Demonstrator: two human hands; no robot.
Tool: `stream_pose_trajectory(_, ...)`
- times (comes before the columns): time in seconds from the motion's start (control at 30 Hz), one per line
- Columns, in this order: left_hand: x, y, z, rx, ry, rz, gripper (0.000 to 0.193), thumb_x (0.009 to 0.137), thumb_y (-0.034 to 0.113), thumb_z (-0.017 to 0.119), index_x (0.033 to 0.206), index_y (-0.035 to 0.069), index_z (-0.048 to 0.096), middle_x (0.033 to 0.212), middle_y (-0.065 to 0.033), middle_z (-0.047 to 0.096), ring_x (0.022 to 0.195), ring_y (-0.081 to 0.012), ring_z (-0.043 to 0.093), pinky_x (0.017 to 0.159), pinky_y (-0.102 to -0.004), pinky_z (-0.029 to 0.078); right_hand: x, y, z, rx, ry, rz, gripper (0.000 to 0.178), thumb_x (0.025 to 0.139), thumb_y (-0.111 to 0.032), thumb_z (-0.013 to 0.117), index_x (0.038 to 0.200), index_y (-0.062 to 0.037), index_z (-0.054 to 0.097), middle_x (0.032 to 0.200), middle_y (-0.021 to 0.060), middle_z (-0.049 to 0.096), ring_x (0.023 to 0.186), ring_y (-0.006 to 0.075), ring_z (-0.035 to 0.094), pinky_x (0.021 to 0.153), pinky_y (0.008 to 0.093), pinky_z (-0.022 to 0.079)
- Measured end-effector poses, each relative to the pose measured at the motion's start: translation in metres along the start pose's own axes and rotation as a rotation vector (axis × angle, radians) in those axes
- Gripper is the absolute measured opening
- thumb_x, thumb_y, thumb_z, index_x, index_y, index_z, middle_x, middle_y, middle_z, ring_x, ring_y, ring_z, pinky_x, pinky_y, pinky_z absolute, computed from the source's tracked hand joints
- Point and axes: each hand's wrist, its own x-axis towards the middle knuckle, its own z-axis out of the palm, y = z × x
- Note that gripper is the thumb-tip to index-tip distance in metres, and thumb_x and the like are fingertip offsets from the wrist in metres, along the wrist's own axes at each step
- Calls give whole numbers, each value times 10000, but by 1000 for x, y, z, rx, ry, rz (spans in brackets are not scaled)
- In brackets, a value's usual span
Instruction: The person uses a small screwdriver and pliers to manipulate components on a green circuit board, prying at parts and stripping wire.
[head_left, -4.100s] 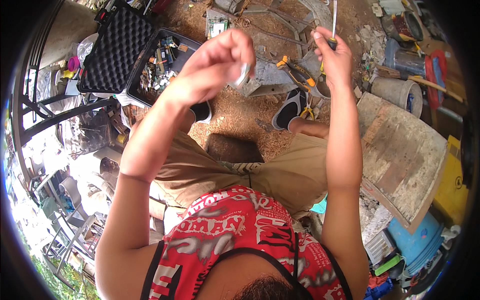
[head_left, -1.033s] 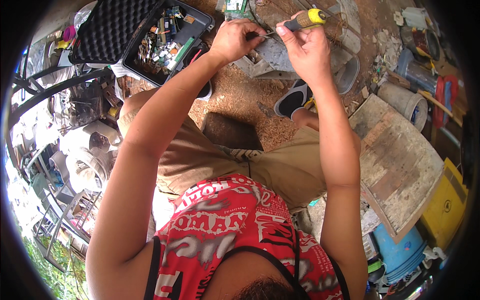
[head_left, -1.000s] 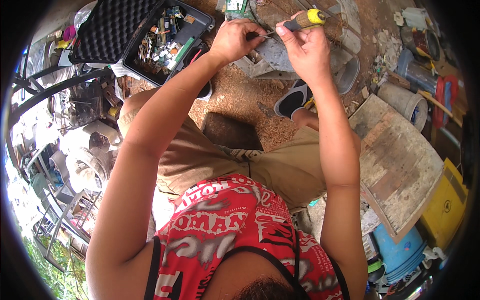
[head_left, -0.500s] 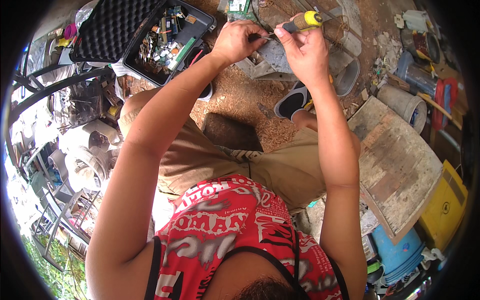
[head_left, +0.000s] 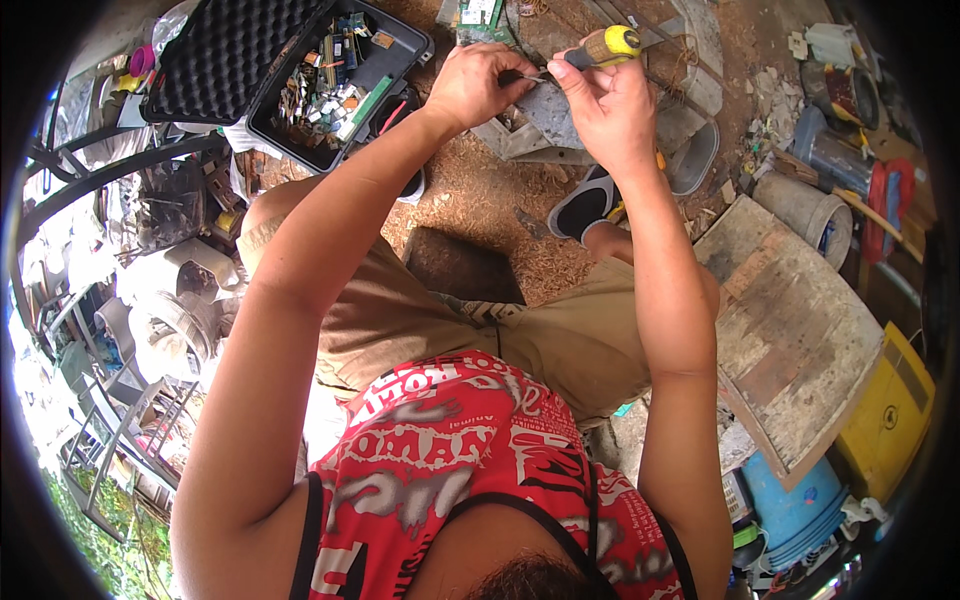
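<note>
My right hand (head_left: 615,115) is wrapped round a screwdriver (head_left: 615,42) with a yellow and dark handle. Its thin shaft points left, toward the fingertips of my left hand (head_left: 474,84). Those left fingers are pinched together around something small and dark, mostly hidden by the fingers. Both hands are raised over a grey stone-like block (head_left: 552,114) between my feet. Just beyond the left hand lies a green circuit board (head_left: 480,12).
To the far left stands an open black case (head_left: 415,45) with a foam-lined lid, holding small boards and chips. A worn wooden board (head_left: 790,330) leans at my right, beside a yellow panel (head_left: 890,415) and a blue bucket (head_left: 800,510). Wood shavings (head_left: 455,195) cover the ground.
Hardly anything differs. The screwdriver handle has shifted very slightly, while both hands keep their hold and place.
</note>
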Motion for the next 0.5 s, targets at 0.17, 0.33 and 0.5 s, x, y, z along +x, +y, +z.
stream_pose_trajectory(0.17,0,4,-3,-69,39,22,189,768,209,774,883,81,695,847,-84,686,813,-298,656,748,-390,517,2,4,1,-163,22,-149,335,865,-195,748,1049,-25,525,827,107,702,764,208,714,652,311,557)
stream_pose_trajectory(0.33,-3,5,-3,-80,78,0,143,767,197,777,878,125,721,837,-54,710,796,-277,667,750,-377,522,2,-6,5,-143,28,-189,341,855,-227,760,1035,-50,531,767,102,703,732,227,732,615,317,562)
stream_pose_trajectory(0.5,-3,5,-2,-91,48,-26,145,773,221,773,876,135,717,843,-42,708,824,-269,665,783,-378,505,0,-5,5,-86,28,-163,334,859,-215,757,1037,-47,529,758,99,698,733,210,730,619,320,561)
